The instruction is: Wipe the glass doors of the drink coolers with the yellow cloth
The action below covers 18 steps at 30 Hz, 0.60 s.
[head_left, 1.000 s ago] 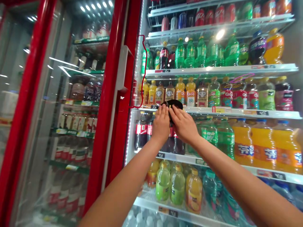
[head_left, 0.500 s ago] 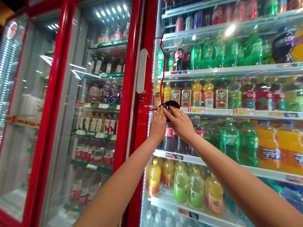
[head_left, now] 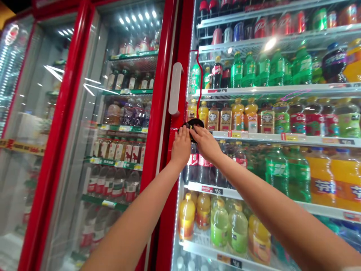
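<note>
Both arms reach forward to the left edge of a glass fridge door (head_left: 262,152). My left hand (head_left: 181,146) and my right hand (head_left: 205,142) rest side by side on a round black object (head_left: 197,122) against the glass. The palms cover most of it, so what it is cannot be made out. My left fingers lie flat, pointing up, over its left part. My right fingers stretch up and left across its middle, near the left fingertips. A red cable (head_left: 200,79) runs down the glass to the black object.
A white door handle (head_left: 175,89) stands on the red frame (head_left: 165,124) above my left hand. Behind the glass are shelves with several green bottles (head_left: 278,165). More glass-door fridges with bottles (head_left: 117,184) stand to the left.
Both hands and the black object have shifted slightly left in view, closer to the red frame. The camera view has also shifted a little, so the shelves sit slightly lower and further right.
</note>
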Available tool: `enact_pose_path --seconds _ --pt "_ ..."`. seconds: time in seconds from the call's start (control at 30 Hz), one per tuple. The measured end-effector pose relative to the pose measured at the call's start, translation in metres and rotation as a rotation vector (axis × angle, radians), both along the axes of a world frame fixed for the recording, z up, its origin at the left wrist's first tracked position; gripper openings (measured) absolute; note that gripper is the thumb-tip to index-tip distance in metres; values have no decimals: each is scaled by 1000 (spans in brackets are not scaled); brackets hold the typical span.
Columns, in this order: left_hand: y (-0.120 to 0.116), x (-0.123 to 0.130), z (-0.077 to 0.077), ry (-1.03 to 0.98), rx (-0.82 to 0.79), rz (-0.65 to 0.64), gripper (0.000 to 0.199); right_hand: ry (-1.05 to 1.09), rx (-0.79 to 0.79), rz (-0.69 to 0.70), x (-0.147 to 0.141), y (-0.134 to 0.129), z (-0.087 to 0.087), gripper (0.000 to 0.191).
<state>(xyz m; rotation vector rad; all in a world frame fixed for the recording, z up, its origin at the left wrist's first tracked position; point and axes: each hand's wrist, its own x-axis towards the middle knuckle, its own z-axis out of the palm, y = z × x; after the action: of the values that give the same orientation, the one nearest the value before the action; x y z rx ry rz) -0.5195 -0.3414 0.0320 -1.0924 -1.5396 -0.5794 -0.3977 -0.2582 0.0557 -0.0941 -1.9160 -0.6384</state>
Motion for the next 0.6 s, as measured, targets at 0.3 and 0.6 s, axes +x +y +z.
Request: enact_pose_path --seconds 0.3,0.6 --pt "17 9 16 15 48 -13 64 30 60 -10 15 17 21 46" --pt "19 -20 10 9 226 -66 58 -79 241 48 -3 6 45 40"
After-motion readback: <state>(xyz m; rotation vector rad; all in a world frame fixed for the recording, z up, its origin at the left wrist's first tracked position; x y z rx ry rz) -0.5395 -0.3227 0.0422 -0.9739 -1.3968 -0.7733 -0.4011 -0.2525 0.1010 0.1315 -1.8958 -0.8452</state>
